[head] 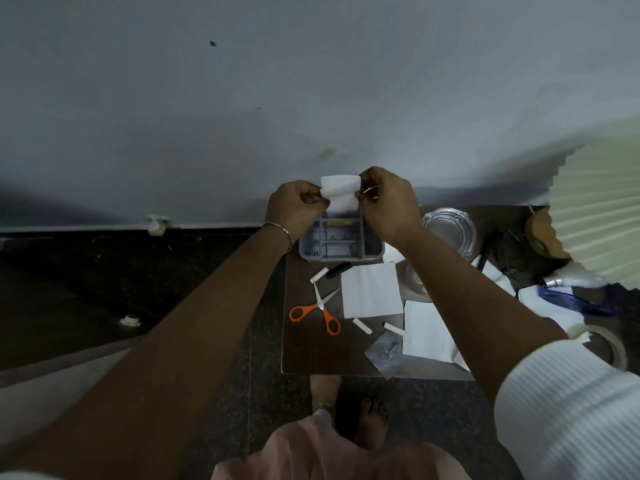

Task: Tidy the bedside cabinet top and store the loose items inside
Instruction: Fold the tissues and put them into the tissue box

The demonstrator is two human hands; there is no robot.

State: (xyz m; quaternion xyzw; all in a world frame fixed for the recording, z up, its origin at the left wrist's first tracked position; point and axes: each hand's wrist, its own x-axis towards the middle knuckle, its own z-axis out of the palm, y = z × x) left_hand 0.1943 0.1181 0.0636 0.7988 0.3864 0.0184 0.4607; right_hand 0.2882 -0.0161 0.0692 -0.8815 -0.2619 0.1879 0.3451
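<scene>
**Both hands pinch a white paper above the grey tray**

Nearest the camera, a white ribbed sleeve (568,410) covers the right arm, and both forearms reach out over the cabinet top (304,348). The left hand (294,206) and right hand (388,202) each pinch a side of a folded white paper (341,192), held just above the far edge of the grey divided tray (341,256), by the wall. On the near side of the tray lie orange-handled scissors (317,311) and a white sheet (372,291). A glass dish (450,230) stands to the tray's right. Bare brown top shows along the near left edge.
</scene>
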